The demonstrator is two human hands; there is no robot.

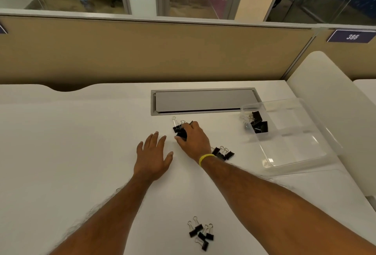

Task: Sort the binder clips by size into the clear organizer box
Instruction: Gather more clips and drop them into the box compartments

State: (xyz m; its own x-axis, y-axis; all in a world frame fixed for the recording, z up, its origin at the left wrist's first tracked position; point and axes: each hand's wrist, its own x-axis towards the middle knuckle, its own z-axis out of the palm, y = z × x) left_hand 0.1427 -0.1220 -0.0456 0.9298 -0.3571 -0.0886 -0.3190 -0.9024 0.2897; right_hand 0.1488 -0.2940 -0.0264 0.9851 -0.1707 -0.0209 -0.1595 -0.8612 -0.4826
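We work at a white tabletop [71, 142] that runs back to a tan partition, with a grey cable hatch [203, 101] set into it near the far edge. At the right sits the clear organizer box [295, 153], open, with its compartments mostly bare. Only the far left compartment holds anything, a few large black clips [257, 122].

Our left hand [153, 154] lies flat on the tabletop with fingers straight and spread, holding nothing. Just beside it, our right hand [194, 138] reaches forward, and its fingers and thumb curl down around the far cluster [180, 129] of black binder clips, in front of the hatch. We judge this a grip gathering several at once, though the hand hides how many it has.

Two more groups lie loose on the tabletop. The middle cluster [222, 153] sits just behind our right wrist, between the hand and the box. The near cluster [201, 232] lies close to us between our forearms, and its clips look the smallest. A yellow wristband [205, 158] circles the right wrist.

We judge the task to be early. One size has begun to go into the box, and three groups are outside it. The loose clips seem grouped roughly by size, so what is left is mostly carrying each group to its own compartment, probably starting with the cluster in our right hand.
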